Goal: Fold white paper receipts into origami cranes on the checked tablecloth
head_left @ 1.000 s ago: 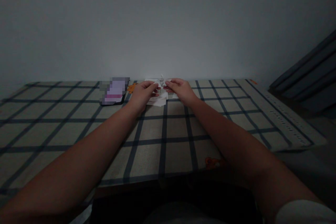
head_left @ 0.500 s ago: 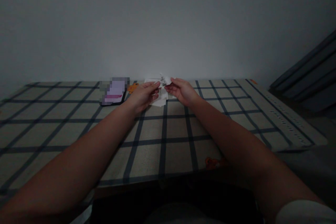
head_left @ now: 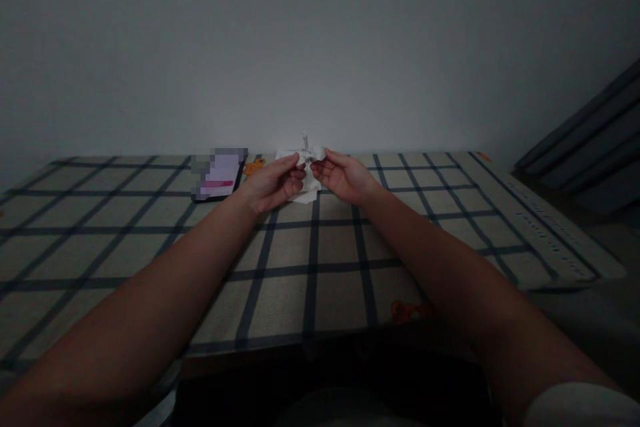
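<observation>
Between my two hands is a small crumpled piece of white paper (head_left: 314, 153) with dark marks on it, raised above the table. My left hand (head_left: 273, 185) pinches its left side between thumb and fingers. On the other side, my right hand (head_left: 347, 177) grips the right edge with closed fingertips. Beneath the hands lie white paper sheets (head_left: 309, 197), flat on the cloth and partly hidden by my fingers. The dim light leaves the print on the paper unreadable.
A checked tablecloth (head_left: 285, 260) covers the table, which meets a plain wall (head_left: 320, 47). Left of the papers lies a phone (head_left: 220, 173) with a lit, partly blurred screen. Dark grey folded fabric (head_left: 595, 133) hangs at the right.
The crumpled paper has turned and spread toward my right hand, showing more of its white side. Both hands have shifted only slightly; the phone and flat sheets stay put.
</observation>
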A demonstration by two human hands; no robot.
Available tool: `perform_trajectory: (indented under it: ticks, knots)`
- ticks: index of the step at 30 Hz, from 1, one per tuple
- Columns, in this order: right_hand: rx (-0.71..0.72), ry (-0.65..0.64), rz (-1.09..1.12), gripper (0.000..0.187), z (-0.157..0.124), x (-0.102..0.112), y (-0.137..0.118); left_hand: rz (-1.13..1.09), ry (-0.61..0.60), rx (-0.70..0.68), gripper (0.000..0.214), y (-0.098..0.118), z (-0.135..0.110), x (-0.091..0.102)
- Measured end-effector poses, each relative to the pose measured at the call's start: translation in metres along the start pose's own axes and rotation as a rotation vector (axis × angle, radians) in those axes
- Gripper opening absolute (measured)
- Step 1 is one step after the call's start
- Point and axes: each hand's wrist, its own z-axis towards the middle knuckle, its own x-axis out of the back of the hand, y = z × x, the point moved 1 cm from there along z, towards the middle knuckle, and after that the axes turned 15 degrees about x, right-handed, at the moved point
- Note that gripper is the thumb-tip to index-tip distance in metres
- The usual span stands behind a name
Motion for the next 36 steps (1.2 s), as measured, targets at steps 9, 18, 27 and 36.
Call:
perform_trajectory:
  ticks: [9, 18, 27, 36]
  knots:
    - [-0.010, 0.076, -0.053, 0.015, 0.006, 0.014, 0.003, 0.042, 0.109, 0.072, 0.005, 0.001, 0.006, 0.011]
    - [0.042, 0.226, -0.171, 0.008, 0.008, 0.025, 0.000, 0.132, 0.375, -0.070, 0.008, 0.000, 0.007, 0.012]
    - [-0.101, 0.310, -0.109, 0.013, 0.008, 0.033, -0.002, 0.036, 0.403, -0.068, 0.025, 0.001, 0.002, 0.008]
    - [-0.092, 0.159, -0.275, 0.014, 0.005, 0.024, -0.006, 0.327, 0.469, -0.243, 0.026, -0.003, 0.002, 0.008]
